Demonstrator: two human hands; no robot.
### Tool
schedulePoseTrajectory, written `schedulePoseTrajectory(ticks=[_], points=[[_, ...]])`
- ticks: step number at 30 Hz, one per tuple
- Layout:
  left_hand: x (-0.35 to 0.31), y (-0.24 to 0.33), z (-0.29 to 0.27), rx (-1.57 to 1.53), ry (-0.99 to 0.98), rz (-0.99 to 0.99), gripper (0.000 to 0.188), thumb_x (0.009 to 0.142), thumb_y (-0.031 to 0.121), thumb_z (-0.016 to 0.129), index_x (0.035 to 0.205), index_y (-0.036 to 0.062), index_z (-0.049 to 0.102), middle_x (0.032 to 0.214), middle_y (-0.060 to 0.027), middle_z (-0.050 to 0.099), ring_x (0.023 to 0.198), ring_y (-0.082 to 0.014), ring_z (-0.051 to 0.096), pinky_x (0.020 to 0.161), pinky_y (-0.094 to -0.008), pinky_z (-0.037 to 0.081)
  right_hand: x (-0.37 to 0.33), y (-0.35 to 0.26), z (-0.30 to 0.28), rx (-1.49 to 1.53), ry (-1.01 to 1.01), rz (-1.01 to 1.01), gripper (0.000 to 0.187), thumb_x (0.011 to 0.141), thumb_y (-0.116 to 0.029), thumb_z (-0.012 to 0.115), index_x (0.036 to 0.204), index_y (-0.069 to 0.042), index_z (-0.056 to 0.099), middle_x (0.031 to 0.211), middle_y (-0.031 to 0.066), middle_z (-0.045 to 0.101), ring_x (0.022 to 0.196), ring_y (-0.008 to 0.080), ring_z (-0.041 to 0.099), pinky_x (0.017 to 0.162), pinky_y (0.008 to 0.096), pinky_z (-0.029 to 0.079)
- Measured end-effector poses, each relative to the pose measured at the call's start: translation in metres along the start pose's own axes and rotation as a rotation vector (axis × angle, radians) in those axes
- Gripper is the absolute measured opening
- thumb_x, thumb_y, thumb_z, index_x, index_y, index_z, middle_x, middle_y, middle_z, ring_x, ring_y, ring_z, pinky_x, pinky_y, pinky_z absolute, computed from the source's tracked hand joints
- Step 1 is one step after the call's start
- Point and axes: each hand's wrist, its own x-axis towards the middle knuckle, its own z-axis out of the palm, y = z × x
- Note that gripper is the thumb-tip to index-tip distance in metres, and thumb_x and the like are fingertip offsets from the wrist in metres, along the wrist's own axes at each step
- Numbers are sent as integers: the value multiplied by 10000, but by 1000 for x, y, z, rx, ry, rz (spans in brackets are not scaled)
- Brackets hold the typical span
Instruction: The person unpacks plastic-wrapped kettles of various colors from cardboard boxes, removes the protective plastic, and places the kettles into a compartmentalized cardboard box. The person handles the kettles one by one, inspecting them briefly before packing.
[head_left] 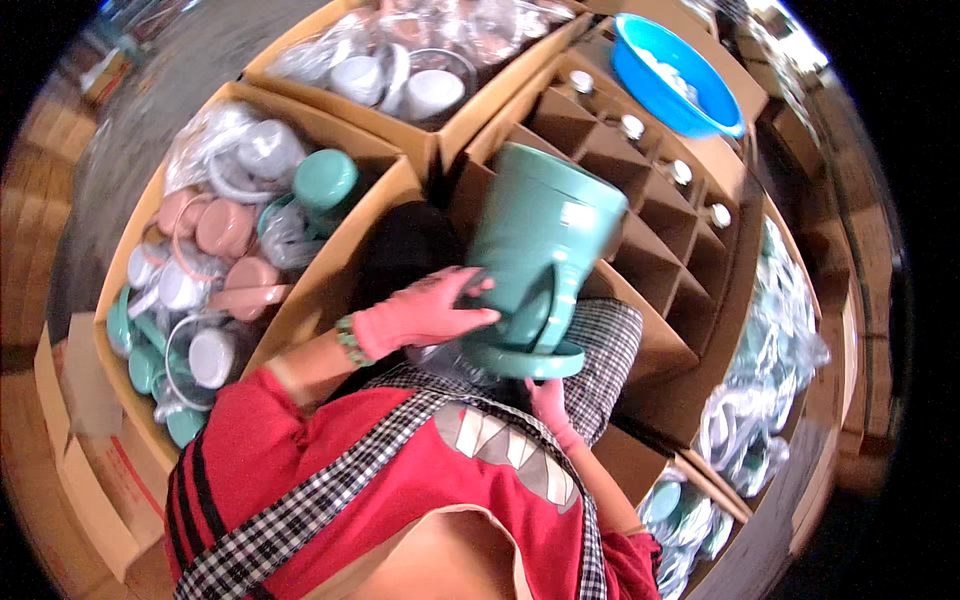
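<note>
Open cardboard boxes carry the things: left of the left fingers (465, 318), a box (345, 240) of pink, grey and green pieces (225, 228); ahead, a box (415, 150) of plastic-wrapped pieces (435, 93); ahead and right, a divided carton (645, 215), a blue basin (690, 125) at its far edge; grey floor (165, 95) shows farther ahead-left

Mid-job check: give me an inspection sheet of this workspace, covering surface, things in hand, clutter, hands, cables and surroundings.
Surface: no worktop seen; the work is held over the lap.
Things in hand: green container, tilted.
Clutter: left carton with pink, white and green parts, some in clear plastic; divided carton with white-topped items in one row; blue basin holding white items.
Hands: left hand, pink-gloved, holds the container's side; right hand, pink-gloved, is partly hidden at its lower rim.
Cables: nothing seen.
Surroundings: grey floor at upper left.
</note>
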Motion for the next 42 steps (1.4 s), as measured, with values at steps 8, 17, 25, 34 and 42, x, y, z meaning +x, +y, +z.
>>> schedulePoseTrajectory(ticks=[8,17,25,34,42], points=[[18,-22,12,158,-246,-97,501,778,430,458,1053,11,468,1004,-224,501,994,-333,473,841,-363,376,3,-12,-2,-39,-205,-15,349,728,-93,581,1034,26,463,937,161,560,875,234,537,765,308,409],[158,-18,-45,-333,419,-17,441,838,450,364,820,33,506,682,-42,507,618,-112,458,576,-297,390,68,-140,-82,232,257,-353,488,858,-443,346,1048,-16,486,928,54,521,859,157,480,815,275,354],[138,43,-13,8,411,338,391,780,423,475,872,55,568,896,-140,563,898,-281,527,817,-379,390,183,-69,-94,576,212,-207,614,833,-512,340,1172,1,363,1069,99,460,981,216,448,860,356,351],[134,46,2,232,551,341,506,785,467,427,975,5,509,1022,-232,485,985,-347,467,824,-384,377,202,-42,-121,802,64,-59,474,859,-418,336,1016,17,439,950,132,516,825,216,536,734,311,438],[133,58,11,451,614,475,539,757,486,432,967,-5,504,976,-209,497,933,-337,481,799,-415,370,226,-7,-149,793,51,18,489,857,-423,336,1160,-47,414,1075,125,500,945,229,504,832,366,401]])
